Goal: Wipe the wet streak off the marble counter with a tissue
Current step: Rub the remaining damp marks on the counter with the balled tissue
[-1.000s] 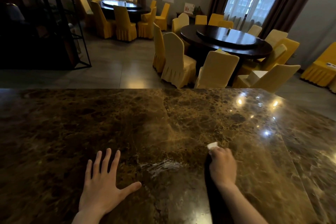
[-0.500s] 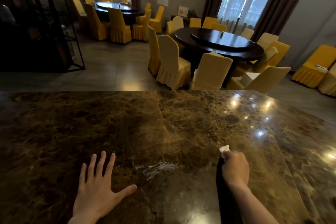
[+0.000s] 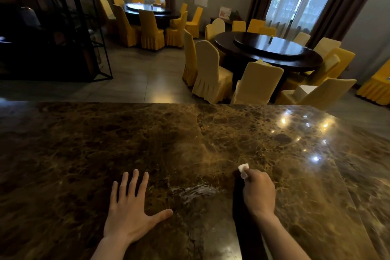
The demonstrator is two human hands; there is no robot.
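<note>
A dark brown marble counter (image 3: 105, 143) fills the lower half of the view. A pale wet streak (image 3: 195, 191) glistens on it between my two hands. My left hand (image 3: 128, 211) lies flat on the marble, fingers spread, thumb pointing toward the streak. My right hand (image 3: 258, 191) is a fist just right of the streak, closed on a small white tissue (image 3: 243, 170) that sticks out past the knuckles. The tissue sits beyond the streak's right end and does not touch it.
Beyond the counter's far edge (image 3: 190, 103) lies a dining room: a round dark table (image 3: 268, 53) ringed by yellow-covered chairs, a second such table (image 3: 149, 11) farther back, and a black metal shelf frame (image 3: 88, 34) at left. Ceiling lights glare on the counter's right part.
My right hand with the tissue has shifted slightly left, closer to the streak. My left hand stays flat in place. The view has tilted a little.
</note>
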